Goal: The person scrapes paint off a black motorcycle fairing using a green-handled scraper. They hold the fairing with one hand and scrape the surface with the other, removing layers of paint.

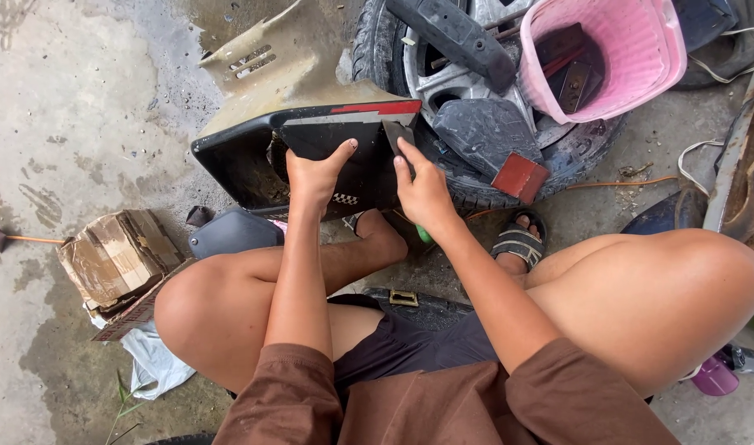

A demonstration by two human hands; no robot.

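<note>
I sit low with my knees up, both arms reaching forward. My left hand point(313, 175) grips a flat black plate point(356, 148) mounted on a black plastic motorcycle fender point(237, 165) with a red stripe along its top edge. My right hand point(422, 191) presses a small grey metal blade point(397, 133) against the plate's upper right corner; a green handle end point(425, 234) shows under the wrist. The fender rests on the concrete floor against a tyre.
A wheel with a silver rim point(451, 82) lies behind the fender, with a pink plastic basket point(624, 74) of parts on it. A crushed cardboard box point(117, 259) sits at left. A red reflector point(519, 177) and my sandalled foot point(519, 239) are at right.
</note>
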